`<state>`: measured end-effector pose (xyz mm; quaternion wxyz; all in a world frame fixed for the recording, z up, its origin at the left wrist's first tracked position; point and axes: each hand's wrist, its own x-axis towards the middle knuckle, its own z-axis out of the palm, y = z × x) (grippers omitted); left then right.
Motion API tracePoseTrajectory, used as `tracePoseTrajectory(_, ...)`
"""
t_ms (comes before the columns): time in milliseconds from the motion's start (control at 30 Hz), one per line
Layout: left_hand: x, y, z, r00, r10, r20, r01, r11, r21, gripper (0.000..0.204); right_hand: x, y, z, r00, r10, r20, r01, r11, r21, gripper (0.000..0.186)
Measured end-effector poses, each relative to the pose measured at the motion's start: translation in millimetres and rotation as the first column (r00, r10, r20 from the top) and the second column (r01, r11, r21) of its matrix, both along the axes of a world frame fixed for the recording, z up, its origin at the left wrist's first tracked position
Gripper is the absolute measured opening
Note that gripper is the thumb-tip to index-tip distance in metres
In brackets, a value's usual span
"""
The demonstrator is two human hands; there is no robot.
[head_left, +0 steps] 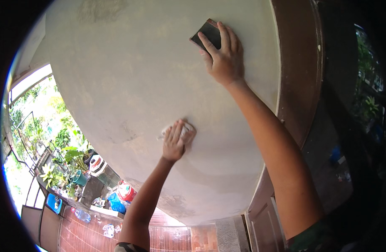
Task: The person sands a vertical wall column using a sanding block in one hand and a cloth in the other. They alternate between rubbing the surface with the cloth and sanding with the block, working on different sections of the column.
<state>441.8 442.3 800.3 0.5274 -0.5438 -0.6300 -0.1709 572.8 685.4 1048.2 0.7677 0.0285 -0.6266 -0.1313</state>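
holding dark block (211,32), right hand (226,61); corner upward, long axis unclear

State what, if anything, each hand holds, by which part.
Right hand: dark block, by its outer face. Left hand partly covers a white item; gripped part can't be told.

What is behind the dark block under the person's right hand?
Grey wall shows around the dark block, which the right hand covers partly; the wall directly behind it is hidden.
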Motion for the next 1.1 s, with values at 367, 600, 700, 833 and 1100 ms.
tracePoseTrajectory(367, 4, -5, -83, 0.973, -0.016, -0.231, -0.111, 0.845, -0.524, 0.050, -3, 1, -1, 1.000, -0.007, 0.029, 0.008, 0.999, -0.045, 0.045)
tracePoseTrajectory(600, -29, -26, 92, 0.982, 0.017, -0.188, -0.037, 0.994, -0.105, 0.062, -3, 2, 0, 1.000, 0.000, 0.023, 0.001, 0.999, -0.040, 0.044)
tracePoseTrajectory(700, -20, -18, 184, 0.994, 0.055, -0.094, -0.042, 0.991, 0.128, 0.052, -5, 2, -1, 1.000, 0.007, -0.008, -0.007, 1.000, -0.019, 0.043)
tracePoseTrajectory(833, 8, 31, 226, 0.999, -0.026, -0.038, 0.040, 0.890, 0.455, 0.057, -5, 1, -1, 1.000, 0.017, -0.012, -0.018, 1.000, -0.022, 0.043)
tracePoseTrajectory(1100, 33, 72, 136, 0.986, -0.055, -0.157, 0.065, 0.996, 0.057, 0.048, -3, 2, -1, 0.999, 0.043, -0.023, -0.043, 0.999, -0.016, 0.041)
